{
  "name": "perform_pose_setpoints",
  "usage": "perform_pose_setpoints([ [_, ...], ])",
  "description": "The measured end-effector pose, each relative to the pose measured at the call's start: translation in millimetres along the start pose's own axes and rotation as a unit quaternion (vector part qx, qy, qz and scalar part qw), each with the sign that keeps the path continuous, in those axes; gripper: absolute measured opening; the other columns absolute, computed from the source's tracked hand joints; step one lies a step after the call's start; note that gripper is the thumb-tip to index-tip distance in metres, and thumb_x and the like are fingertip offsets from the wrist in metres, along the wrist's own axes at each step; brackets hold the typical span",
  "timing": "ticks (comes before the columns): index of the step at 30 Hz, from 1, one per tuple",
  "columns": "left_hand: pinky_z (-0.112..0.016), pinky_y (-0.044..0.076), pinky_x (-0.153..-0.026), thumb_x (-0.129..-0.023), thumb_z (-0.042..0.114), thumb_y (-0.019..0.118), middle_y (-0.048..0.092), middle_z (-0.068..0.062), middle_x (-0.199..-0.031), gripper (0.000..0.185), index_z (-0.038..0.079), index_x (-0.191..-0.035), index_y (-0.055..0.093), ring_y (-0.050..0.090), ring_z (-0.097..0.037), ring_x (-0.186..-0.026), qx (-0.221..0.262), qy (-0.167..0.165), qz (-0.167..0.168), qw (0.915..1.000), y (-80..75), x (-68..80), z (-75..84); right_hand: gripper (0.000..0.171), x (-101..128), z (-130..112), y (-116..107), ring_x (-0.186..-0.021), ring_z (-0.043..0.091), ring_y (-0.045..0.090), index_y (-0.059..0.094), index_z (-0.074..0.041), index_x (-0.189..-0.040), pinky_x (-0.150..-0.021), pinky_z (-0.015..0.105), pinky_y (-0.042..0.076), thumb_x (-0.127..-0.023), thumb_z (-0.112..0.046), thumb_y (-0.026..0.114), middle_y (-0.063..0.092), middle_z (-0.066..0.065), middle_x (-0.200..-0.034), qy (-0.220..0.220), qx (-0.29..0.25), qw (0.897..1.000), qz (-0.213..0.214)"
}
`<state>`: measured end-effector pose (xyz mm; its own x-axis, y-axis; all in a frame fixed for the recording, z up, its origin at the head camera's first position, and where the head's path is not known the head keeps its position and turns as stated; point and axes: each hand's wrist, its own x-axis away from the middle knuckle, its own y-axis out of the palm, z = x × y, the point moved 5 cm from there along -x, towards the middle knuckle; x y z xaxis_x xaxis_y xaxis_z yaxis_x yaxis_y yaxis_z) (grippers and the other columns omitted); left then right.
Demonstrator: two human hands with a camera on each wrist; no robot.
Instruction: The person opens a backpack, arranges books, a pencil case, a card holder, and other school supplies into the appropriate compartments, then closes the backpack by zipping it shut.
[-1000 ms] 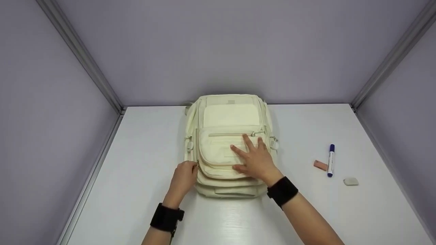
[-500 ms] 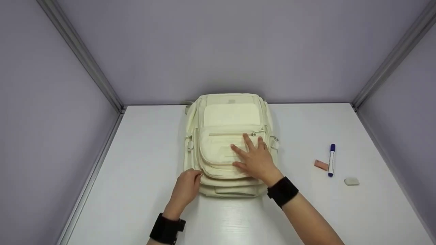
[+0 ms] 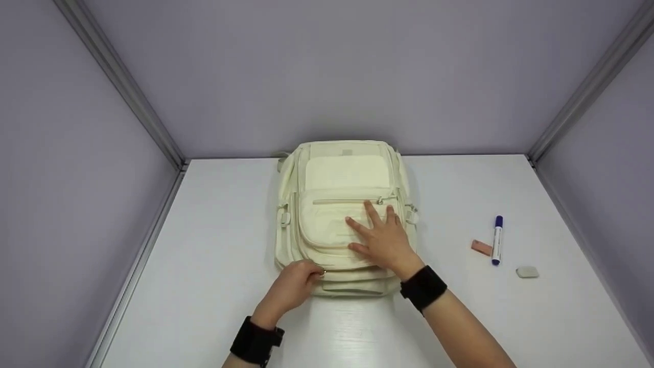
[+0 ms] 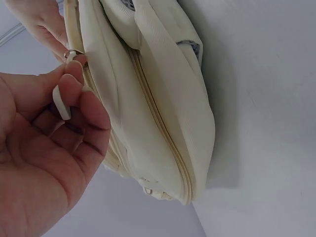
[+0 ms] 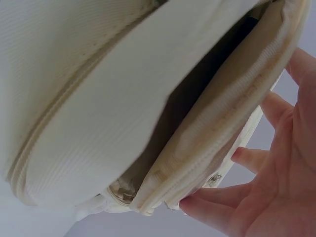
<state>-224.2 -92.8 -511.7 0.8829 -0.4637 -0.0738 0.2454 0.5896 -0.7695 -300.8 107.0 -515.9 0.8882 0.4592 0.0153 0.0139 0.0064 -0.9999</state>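
Observation:
A cream backpack point(image 3: 340, 179) lies flat on the white table point(image 3: 214, 225), its front pockets facing up. My left hand point(image 3: 299, 281) sits at the bag's near edge and pinches a white zipper pull point(image 4: 62, 101) between thumb and fingers. In the left wrist view the pull's metal ring point(image 4: 73, 53) meets the zipper track beside the backpack point(image 4: 148, 98). My right hand point(image 3: 383, 237) lies flat with spread fingers on the front pocket, pressing it down. The right wrist view shows the backpack point(image 5: 98, 98) with a compartment gaping dark along its zipper, and my right hand's fingers point(image 5: 276, 187) beside it.
To the right of the bag lie a blue-capped white marker point(image 3: 496, 240), a small pink eraser point(image 3: 481, 248) and a grey-white eraser point(image 3: 527, 272). Lilac walls with metal corner posts close in the table on three sides.
My left hand has slid the zipper pull from the bag's left side down and round to its near edge, moving right. The right hand has stayed pressed on the pocket.

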Motion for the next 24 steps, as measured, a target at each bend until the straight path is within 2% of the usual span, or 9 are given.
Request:
perform_pose_setpoints([
  [9, -0.031, 0.053, -0.077, -0.093, 0.003, 0.065, 0.068, -0.001, -0.087, 0.011, 0.003, -0.095, 0.075, 0.065, -0.016, -0.086, -0.031, 0.030, -0.021, 0.9988, 17.1, -19.3, 16.2, 0.064, 0, 2, 2, -0.131, 0.065, 0.021, 0.035, -0.037, -0.152, -0.100, 0.065, 0.035, -0.096, -0.068, 0.038, 0.012, 0.018, -0.161, 0.004, -0.006, 1.000, -0.002],
  [17, -0.026, 0.052, -0.074, -0.094, 0.002, 0.064, 0.068, 0.000, -0.088, 0.011, 0.003, -0.095, 0.075, 0.064, -0.011, -0.083, -0.008, 0.029, -0.050, 0.9983, 30.7, -29.7, 28.4, 0.064, 5, 2, 3, -0.133, 0.064, 0.018, 0.033, -0.036, -0.153, -0.104, 0.065, 0.029, -0.097, -0.064, 0.041, 0.013, 0.019, -0.161, -0.003, -0.027, 1.000, 0.006],
  [21, -0.025, 0.052, -0.073, -0.094, 0.003, 0.064, 0.068, 0.000, -0.089, 0.011, 0.002, -0.097, 0.075, 0.063, -0.009, -0.082, 0.012, 0.026, -0.054, 0.9981, 30.3, -30.5, 28.9, 0.063, 15, 0, -3, -0.134, 0.061, 0.020, 0.038, -0.032, -0.152, -0.103, 0.064, 0.031, -0.096, -0.056, 0.053, 0.019, 0.021, -0.159, -0.005, -0.071, 0.997, 0.019],
  [24, -0.025, 0.051, -0.074, -0.096, 0.004, 0.061, 0.069, -0.001, -0.093, 0.013, 0.002, -0.101, 0.073, 0.062, -0.008, -0.084, 0.038, 0.025, -0.051, 0.9977, 27.0, -30.4, 27.4, 0.060, 27, -4, -11, -0.138, 0.053, 0.024, 0.048, -0.023, -0.147, -0.106, 0.062, 0.029, -0.093, -0.046, 0.065, 0.029, 0.022, -0.155, -0.011, -0.129, 0.991, 0.044],
])
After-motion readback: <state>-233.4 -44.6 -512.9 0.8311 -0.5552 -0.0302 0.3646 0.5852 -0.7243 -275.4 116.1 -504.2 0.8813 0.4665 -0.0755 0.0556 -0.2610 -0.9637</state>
